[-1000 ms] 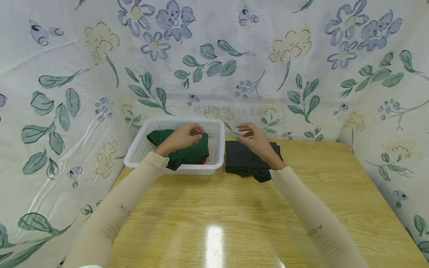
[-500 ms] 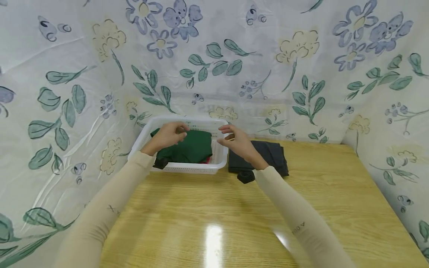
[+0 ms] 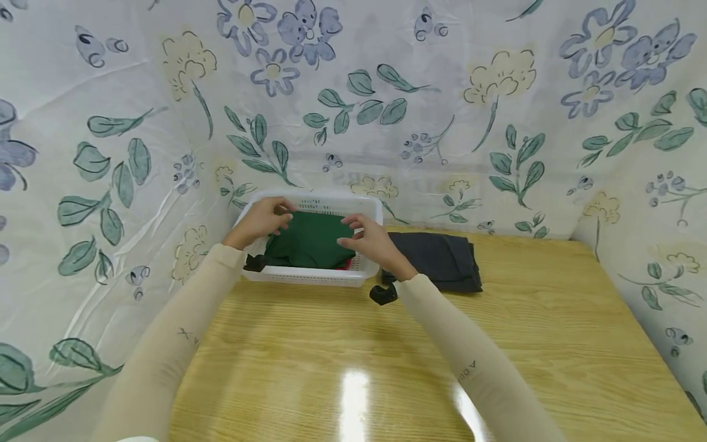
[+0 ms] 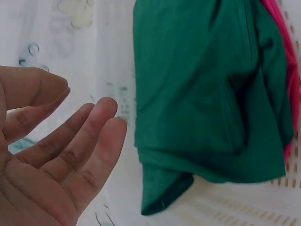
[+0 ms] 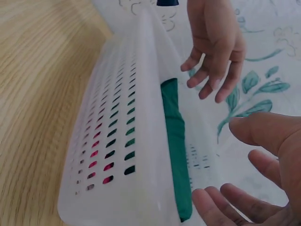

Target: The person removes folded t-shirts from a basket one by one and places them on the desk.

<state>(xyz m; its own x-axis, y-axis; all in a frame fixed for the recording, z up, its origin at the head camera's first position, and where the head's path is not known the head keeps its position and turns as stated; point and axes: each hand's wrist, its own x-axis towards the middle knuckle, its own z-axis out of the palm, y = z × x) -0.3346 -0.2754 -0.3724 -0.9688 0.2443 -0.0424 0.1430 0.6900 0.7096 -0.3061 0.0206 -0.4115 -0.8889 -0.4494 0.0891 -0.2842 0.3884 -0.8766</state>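
A folded green garment lies in the white plastic basket, with a bit of red or pink cloth showing under its edge. Over the basket's left end, my left hand hovers with loosely bent fingers and nothing in them. My right hand is above the basket's right end, its thumb and fingers spread apart and holding nothing. In the right wrist view both hands appear above the rim, one on each side of the green garment.
A folded dark garment lies on the wooden table, right beside the basket. Floral sheeting rises behind and on both sides. Black wrist devices are strapped under the sleeves.
My right hand has moved left from over the dark garment to the basket. The left hand has shifted left, off the middle of the green garment. The view has swung slightly left.
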